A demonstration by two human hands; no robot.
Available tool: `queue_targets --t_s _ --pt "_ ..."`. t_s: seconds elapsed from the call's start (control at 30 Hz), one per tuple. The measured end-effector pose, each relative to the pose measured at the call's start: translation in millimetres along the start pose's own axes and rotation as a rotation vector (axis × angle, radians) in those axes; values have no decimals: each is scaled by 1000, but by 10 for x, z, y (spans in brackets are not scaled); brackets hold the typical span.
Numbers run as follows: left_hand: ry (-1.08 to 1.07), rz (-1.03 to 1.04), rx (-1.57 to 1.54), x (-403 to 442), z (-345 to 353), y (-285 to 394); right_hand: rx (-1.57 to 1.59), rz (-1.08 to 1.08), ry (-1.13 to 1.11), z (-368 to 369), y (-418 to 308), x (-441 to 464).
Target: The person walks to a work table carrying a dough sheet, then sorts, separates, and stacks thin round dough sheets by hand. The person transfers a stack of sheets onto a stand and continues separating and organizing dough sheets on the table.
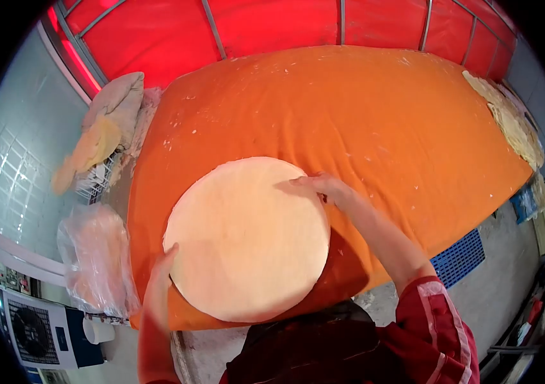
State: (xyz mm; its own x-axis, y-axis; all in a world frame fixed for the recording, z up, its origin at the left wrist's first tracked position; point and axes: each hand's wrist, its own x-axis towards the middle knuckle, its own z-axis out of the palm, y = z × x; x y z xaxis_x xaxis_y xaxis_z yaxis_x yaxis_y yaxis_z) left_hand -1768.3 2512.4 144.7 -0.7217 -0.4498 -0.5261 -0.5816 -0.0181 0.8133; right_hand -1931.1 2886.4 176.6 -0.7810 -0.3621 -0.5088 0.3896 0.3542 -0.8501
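Note:
A large round pale board or disc [247, 240] lies near the front of a table covered in orange cloth [349, 115]. My left hand [167, 259] grips its left edge, with the fingers mostly hidden beneath the rim. At the upper right edge, my right hand [325, 185] holds the disc, its thumb or fingers lying over the top face and casting a shadow there. White flecks dot the cloth behind the disc.
Clear plastic bags [96, 256] and a cloth-like bundle [115, 99] sit at the left. Flat pale sheets [509, 118] are stacked at the far right. A blue crate [461, 259] stands on the floor at right; a red wall [272, 25] rises behind.

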Motion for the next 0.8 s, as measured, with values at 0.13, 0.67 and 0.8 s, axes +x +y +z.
queue_targets --t_s 0.13,0.67,0.8 --pt "-140 157 -134 -49 -142 -83 454 -98 -51 95 149 -428" --pt "285 177 63 20 140 -121 534 -64 214 401 546 -342" --pt "22 238 -244 -35 2 -264 751 -261 -21 358 753 -385"
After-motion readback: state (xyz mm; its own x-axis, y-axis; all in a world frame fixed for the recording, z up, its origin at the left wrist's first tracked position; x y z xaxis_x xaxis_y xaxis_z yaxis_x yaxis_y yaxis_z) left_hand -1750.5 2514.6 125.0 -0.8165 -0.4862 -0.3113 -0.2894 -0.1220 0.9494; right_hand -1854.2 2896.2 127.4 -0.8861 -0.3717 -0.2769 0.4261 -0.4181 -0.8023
